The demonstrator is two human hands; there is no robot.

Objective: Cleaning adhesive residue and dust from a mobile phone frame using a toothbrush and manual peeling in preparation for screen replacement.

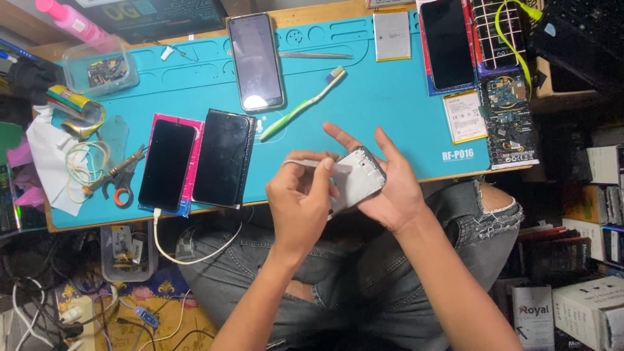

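Torn grey jeans (pixel 364 286) fill the foreground. Above the lap, the right hand (pixel 390 188) cradles an opened phone frame (pixel 357 177), grip wrapped around it; the left hand (pixel 300 201) pinches a thin metal pry tool (pixel 305 163) against its edge. Intact phones (pixel 224 158) lie on the blue worktop mat (pixel 390 110), toothbrush (pixel 303 104) beside them: disassembly appears midway.

A low wooden table (pixel 312 14) under a teal work mat (pixel 390 97), cluttered floor (pixel 97 312) and stacked boxes (pixel 585 312) around.
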